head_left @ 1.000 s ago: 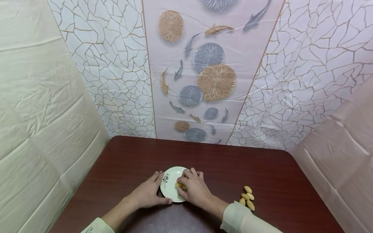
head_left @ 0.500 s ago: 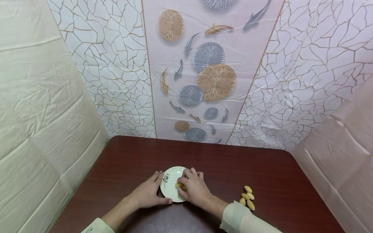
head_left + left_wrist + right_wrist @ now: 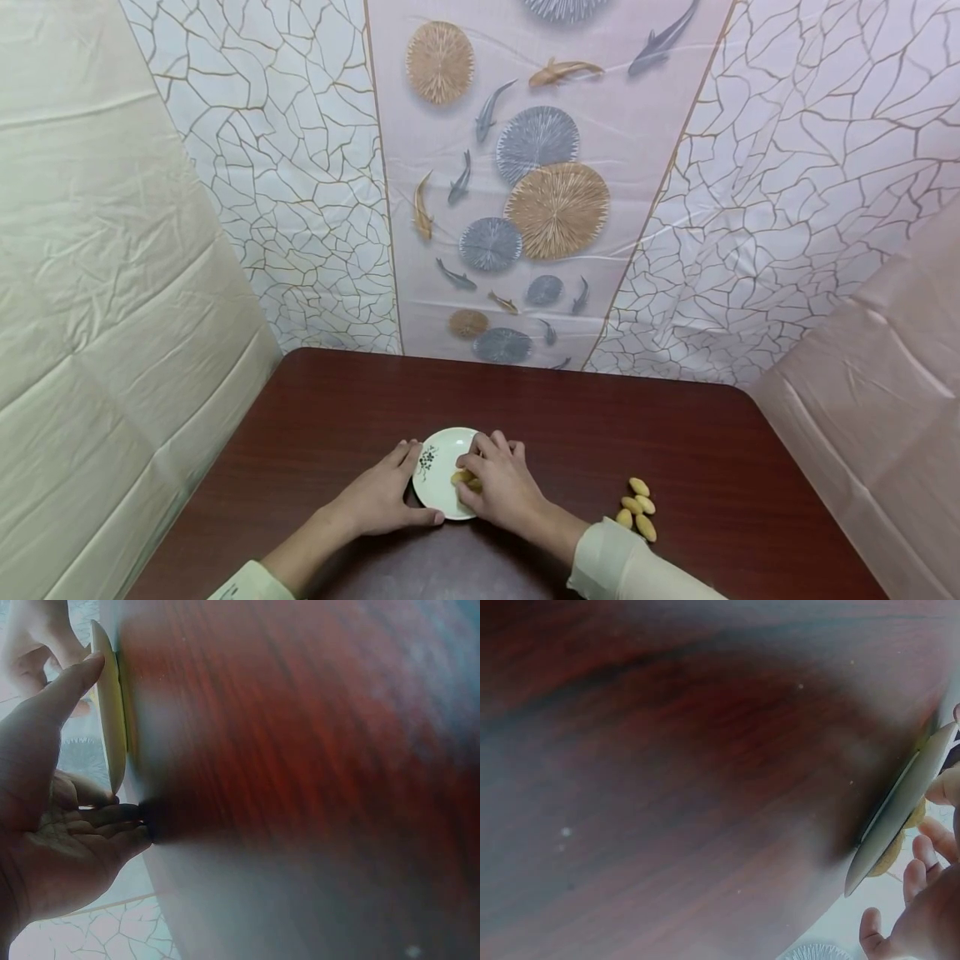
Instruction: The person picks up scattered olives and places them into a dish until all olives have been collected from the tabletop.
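A small white plate [image 3: 450, 454] with a dark floral print lies on the table. My left hand [image 3: 378, 500] rests against its left side. The thumb lies along the near rim and the straight fingers reach the far left rim, as the left wrist view also shows. My right hand [image 3: 502, 487] is over the plate's right half, thumb and fingers bent around small yellow oval pieces [image 3: 461, 477] that look like nuts or small fruits. In the right wrist view, yellow-brown pieces [image 3: 887, 859] sit at the plate's face beside the fingers. How many lie under the hand is hidden.
Several more yellow oval pieces [image 3: 632, 505] lie in a loose group to the right, close to the right sleeve [image 3: 618, 558]. The dark red-brown table [image 3: 360, 400] has rounded far corners. Patterned cloth [image 3: 495, 250] hangs behind it, with pale cloth on both sides.
Hardly anything differs. Both hands and the plate stay in place; the whole head view has shifted up very slightly.
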The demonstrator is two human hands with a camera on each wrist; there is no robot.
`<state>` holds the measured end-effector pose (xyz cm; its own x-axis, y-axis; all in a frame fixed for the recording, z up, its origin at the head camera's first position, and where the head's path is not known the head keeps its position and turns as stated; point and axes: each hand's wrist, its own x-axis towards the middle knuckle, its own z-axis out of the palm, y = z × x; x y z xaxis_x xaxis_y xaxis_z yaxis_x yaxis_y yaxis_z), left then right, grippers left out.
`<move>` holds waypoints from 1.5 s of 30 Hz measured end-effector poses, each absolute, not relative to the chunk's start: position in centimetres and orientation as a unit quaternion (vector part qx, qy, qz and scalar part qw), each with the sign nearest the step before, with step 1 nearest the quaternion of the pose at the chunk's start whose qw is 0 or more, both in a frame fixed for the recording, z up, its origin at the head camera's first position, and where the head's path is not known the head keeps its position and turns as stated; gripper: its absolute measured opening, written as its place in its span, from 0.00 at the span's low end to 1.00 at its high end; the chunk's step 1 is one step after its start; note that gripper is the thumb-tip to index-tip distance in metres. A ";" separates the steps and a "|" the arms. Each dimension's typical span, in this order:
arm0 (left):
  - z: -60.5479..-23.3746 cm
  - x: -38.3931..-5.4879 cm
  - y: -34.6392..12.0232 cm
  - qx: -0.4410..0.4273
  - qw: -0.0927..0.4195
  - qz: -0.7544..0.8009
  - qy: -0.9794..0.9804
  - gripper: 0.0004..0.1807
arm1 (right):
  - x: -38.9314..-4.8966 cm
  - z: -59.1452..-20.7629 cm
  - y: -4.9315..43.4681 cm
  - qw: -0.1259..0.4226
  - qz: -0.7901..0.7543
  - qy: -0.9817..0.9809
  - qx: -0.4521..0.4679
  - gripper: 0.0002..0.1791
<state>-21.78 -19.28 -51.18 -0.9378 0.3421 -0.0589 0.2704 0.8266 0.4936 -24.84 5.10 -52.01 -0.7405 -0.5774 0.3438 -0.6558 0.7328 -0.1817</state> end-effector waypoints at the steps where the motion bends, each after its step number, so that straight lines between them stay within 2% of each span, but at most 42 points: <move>1: -51.2 -21.8 -19.3 0.161 0.072 0.246 0.953 0.71 | -24.8 -51.9 5.2 0.132 0.151 -0.921 0.334 0.10; 19: -51.3 -21.8 -19.2 0.155 0.085 0.247 0.953 0.72 | -23.1 -50.2 8.2 0.133 0.184 -0.918 0.324 0.10; 26: -51.3 -21.7 -19.2 0.152 0.085 0.245 0.954 0.72 | -22.5 -49.9 9.8 0.165 0.174 -0.915 0.326 0.12; 36: -51.3 -21.7 -19.2 0.154 0.079 0.250 0.953 0.72 | -22.2 -49.3 12.2 0.148 0.166 -0.926 0.305 0.12; 45: -51.2 -21.8 -19.1 0.152 0.085 0.247 0.953 0.72 | -21.7 -48.9 14.1 0.171 0.154 -0.928 0.294 0.12</move>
